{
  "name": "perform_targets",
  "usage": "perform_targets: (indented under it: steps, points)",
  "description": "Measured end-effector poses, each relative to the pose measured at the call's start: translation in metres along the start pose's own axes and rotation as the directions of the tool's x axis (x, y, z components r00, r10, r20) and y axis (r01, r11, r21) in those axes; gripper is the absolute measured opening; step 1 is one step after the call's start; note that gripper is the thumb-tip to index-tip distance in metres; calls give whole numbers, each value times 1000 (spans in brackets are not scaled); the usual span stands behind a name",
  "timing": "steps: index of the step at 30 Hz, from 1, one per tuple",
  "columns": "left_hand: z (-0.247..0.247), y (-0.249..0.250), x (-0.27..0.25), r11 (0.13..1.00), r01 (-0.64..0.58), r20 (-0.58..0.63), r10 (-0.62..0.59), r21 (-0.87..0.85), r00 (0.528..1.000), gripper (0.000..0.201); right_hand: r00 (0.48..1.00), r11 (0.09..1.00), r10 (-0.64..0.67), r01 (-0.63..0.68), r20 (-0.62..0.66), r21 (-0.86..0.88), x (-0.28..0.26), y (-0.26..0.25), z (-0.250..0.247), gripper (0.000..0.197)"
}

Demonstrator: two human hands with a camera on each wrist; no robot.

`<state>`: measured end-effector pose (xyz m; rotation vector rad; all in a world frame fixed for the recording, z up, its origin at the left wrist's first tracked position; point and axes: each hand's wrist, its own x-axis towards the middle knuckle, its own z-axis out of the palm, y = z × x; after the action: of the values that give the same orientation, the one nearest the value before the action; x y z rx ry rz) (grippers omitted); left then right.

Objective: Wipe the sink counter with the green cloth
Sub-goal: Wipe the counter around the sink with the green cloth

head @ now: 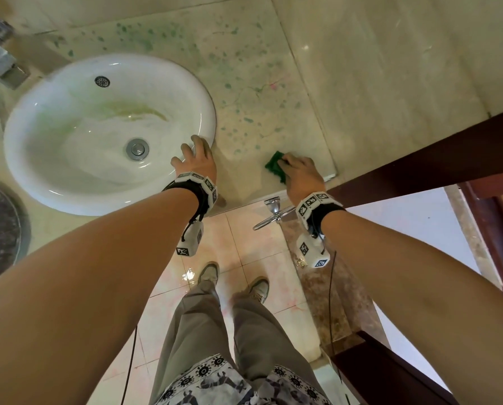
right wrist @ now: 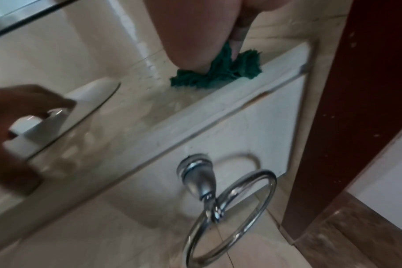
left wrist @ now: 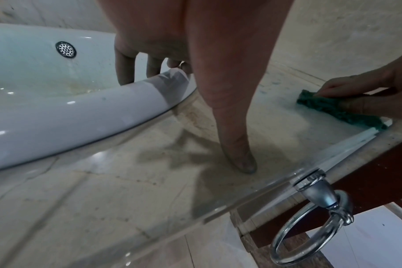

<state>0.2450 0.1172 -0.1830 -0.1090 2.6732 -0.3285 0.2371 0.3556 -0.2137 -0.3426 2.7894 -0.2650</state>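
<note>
The green cloth is bunched up and pressed down under the right hand, fingers curled onto it, right at the front edge of the sink counter near its right front corner, just above the chrome towel ring that's mounted on the counter's front face. The left hand is parked on the right rim of the white basin, fingers relaxed and draped over the rim into the bowl, thumb stretched down onto the counter beside it, nothing held. Progress-wise, it looks like early days: a patch around the cloth by the front edge seems cleaner and a bit wet, but greenish spots and some thin crack-like lines are scattered over the whole middle and back of the counter, right up to the back edge, so most of the surface is probably left to do. The strip between basin and front edge looks grubby too in the left wrist view. As for containers, only the basin counts: no standing water can be made out, just a yellow-green stain streaked across the bowl above the drain plug, and the overflow hole higher up. A tap sits at the back left corner.
</note>
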Motion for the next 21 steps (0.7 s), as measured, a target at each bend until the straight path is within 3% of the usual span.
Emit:
perform_targets:
  steps: [4, 8, 11, 13, 15, 17, 21]
  points:
    - [0, 0, -1, 1000, -18, 6, 18, -10, 1000, 149, 968, 964, 251, -252, -30, -82, 13, 18, -21, 59]
    - [9, 0, 6, 998, 37, -74, -41, -57, 996, 121, 906, 896, 424, -417, 11, -155, 38, 19, -26, 65]
    - [8, -2, 5, 1000, 0, -24, -1, -31, 1000, 140, 870, 863, 490, -474, 59, -177, 57, 17, -29, 72]
    - [7, -2, 5, 1000, -15, -18, 14, -18, 1000, 150, 883, 871, 465, -444, 64, -210, 62, 13, -30, 75]
    - [7, -1, 6, 1000, 13, -13, -14, -13, 1000, 151, 937, 910, 349, -332, 29, -249, 61, 8, -28, 66]
    - [7, 1, 5, 999, 36, 14, -36, 12, 999, 150, 959, 947, 283, -281, -11, -154, 54, 0, -23, 63]
    - [5, 4, 3, 999, 49, -44, -49, 14, 998, 126, 993, 991, 118, -117, 13, -57, 33, -18, -12, 64]
